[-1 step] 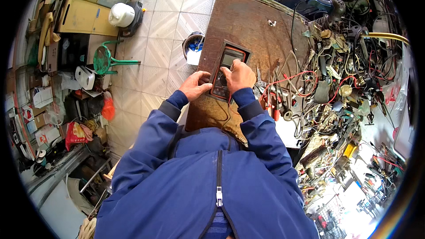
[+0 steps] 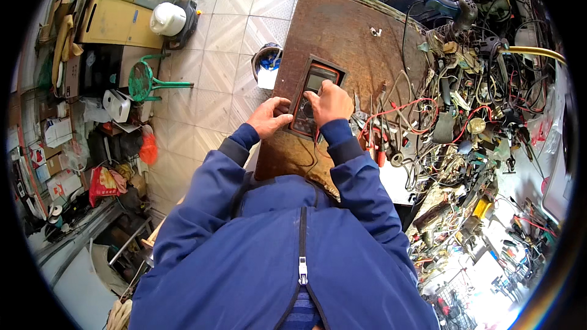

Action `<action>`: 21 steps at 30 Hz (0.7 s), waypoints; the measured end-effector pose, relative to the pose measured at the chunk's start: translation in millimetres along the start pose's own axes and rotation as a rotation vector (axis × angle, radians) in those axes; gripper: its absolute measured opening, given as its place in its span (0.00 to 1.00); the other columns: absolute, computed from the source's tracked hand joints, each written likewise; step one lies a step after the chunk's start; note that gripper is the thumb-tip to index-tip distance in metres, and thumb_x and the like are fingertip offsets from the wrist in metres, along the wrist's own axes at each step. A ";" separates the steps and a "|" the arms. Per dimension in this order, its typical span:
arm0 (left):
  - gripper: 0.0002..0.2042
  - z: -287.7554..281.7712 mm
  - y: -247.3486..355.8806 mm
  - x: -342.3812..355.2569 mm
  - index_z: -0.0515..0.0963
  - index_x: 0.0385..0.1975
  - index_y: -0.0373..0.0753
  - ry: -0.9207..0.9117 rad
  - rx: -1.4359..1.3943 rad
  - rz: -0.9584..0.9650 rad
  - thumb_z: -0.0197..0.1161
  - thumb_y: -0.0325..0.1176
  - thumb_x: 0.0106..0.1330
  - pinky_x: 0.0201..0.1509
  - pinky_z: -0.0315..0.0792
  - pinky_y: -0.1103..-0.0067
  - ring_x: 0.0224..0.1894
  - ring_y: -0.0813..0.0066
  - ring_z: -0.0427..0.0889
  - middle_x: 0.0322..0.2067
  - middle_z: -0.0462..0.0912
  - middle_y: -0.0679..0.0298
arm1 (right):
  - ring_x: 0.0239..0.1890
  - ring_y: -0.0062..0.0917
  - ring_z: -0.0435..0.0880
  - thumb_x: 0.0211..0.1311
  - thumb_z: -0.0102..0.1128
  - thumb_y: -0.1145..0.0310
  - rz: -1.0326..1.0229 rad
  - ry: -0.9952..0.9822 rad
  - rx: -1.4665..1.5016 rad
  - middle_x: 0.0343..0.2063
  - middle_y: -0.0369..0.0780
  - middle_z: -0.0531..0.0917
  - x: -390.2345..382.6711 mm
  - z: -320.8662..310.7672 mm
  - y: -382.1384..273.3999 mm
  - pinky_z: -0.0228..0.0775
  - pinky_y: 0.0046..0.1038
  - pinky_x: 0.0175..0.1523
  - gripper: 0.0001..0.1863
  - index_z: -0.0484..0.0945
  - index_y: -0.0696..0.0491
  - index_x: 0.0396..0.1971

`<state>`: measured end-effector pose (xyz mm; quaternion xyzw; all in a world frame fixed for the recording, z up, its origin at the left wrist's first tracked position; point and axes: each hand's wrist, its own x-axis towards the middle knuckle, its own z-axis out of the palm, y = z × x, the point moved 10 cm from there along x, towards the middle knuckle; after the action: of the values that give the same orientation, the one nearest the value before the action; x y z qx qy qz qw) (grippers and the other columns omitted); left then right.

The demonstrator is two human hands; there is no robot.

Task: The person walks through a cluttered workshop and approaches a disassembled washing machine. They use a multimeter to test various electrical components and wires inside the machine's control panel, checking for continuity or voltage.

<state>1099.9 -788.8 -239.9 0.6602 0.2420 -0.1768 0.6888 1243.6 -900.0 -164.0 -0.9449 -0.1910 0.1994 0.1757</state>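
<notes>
An orange-edged multimeter [image 2: 320, 79] with a grey screen lies in a shallow dark case [image 2: 330, 63] on the brown wooden table. My right hand [image 2: 332, 104] is closed over the middle of the meter, thumb and fingers pinched at its dial, which they mostly hide. At the case's left edge is my left hand [image 2: 268, 118], its fingers curled and its thumb against the rim. A thin test lead [image 2: 317, 139] runs from the meter's lower end toward me.
Red-handled hand tools [image 2: 381, 157] and red leads [image 2: 391, 110] lie right of the meter. Beyond them is a dense heap of cables and parts [image 2: 477, 122]. Left of the table stand a bin [image 2: 260, 61] and a green stool [image 2: 141, 81] on the tiled floor.
</notes>
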 end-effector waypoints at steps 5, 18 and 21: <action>0.25 -6.5 -2.8 3.1 0.69 0.56 0.30 0.024 0.050 0.018 0.66 0.33 0.62 0.54 0.74 0.73 0.48 0.68 0.78 0.48 0.78 0.55 | 0.38 0.45 0.86 0.40 0.78 0.51 0.060 -0.164 -0.073 0.31 0.50 0.86 30.6 -9.0 -7.6 0.78 0.41 0.42 0.23 0.84 0.55 0.30; 0.27 -9.9 -3.3 13.3 0.74 0.50 0.29 0.183 0.163 0.018 0.71 0.44 0.59 0.46 0.76 0.75 0.41 0.73 0.81 0.38 0.83 0.56 | 0.17 0.18 0.70 0.51 0.74 0.61 0.305 0.051 0.592 0.11 0.39 0.75 -213.4 2.4 210.6 0.64 0.28 0.24 0.21 0.74 0.61 0.14; 0.26 -12.8 8.5 15.9 0.75 0.47 0.30 0.235 0.426 0.002 0.68 0.47 0.60 0.46 0.75 0.72 0.40 0.64 0.82 0.36 0.83 0.53 | 0.17 0.19 0.71 0.50 0.74 0.61 0.460 0.066 0.623 0.12 0.40 0.76 -250.4 11.9 236.6 0.65 0.29 0.24 0.20 0.76 0.61 0.15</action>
<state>1116.4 -774.3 -242.0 0.8068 0.2769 -0.1450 0.5013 1095.0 -1209.6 -193.3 -0.8704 0.1013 0.2517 0.4108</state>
